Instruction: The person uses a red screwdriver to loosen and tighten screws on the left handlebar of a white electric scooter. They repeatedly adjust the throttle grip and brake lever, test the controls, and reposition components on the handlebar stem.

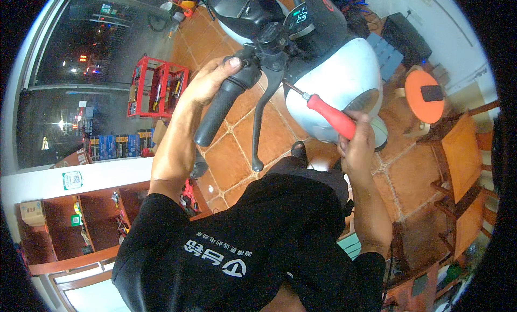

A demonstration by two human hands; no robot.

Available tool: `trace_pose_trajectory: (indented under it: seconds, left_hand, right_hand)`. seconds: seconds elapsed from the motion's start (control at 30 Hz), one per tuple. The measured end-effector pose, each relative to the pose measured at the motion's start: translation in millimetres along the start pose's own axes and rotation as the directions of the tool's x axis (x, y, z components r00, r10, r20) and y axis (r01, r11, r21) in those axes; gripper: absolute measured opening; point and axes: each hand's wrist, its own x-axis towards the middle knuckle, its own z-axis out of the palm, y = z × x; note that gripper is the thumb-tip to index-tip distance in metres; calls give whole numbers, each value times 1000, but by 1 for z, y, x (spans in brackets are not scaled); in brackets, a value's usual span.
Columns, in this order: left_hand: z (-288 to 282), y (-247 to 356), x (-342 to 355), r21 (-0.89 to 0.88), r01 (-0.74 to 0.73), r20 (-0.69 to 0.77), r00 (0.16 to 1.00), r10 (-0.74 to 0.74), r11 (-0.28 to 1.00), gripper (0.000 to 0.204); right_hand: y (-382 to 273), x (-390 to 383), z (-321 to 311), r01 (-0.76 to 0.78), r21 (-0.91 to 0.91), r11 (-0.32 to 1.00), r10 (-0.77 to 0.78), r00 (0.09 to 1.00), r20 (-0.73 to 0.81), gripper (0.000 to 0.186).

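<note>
My left hand grips the black switch housing at the inner end of a scooter's left handlebar grip. Its thumb lies on top, and the other fingers are hidden behind. From the housing a black brake lever curves down toward me. In my right hand is a screwdriver with a red handle, held by the handle's end. Its metal shaft points up and left, with the tip close to the lever's pivot; whether it touches, I cannot tell.
The scooter's pale body and lit display lie ahead. A red tool rack stands left by the window. At right are an orange round stool and wooden chairs. Wooden shelves hold small items at lower left.
</note>
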Motion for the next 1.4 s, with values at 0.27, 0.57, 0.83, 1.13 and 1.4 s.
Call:
trace_pose_trajectory:
  seconds: [0.27,0.57,0.83,1.13,1.4]
  left_hand:
    - [10,-3,-5,-51,-1,-123,992,-5,999,68]
    - [11,4,-8,-89,-15,-62,998,9,996,66]
    - [18,10,-10,-132,-6,-139,990,-12,991,68]
    - [16,10,-9,-150,-5,-121,993,-13,989,69]
    - [8,10,-11,-59,3,-48,999,-6,998,71]
  right_hand:
    - [5,-5,3,390,-278,878,-396,918,39,27]
    - [-5,9,-18,-180,-8,984,174,937,304,32]
    - [7,3,-10,459,-323,828,-378,881,284,35]
    - [-17,6,-5,-605,-36,795,562,713,420,46]
    - [3,-1,-4,-159,-162,974,199,940,275,42]
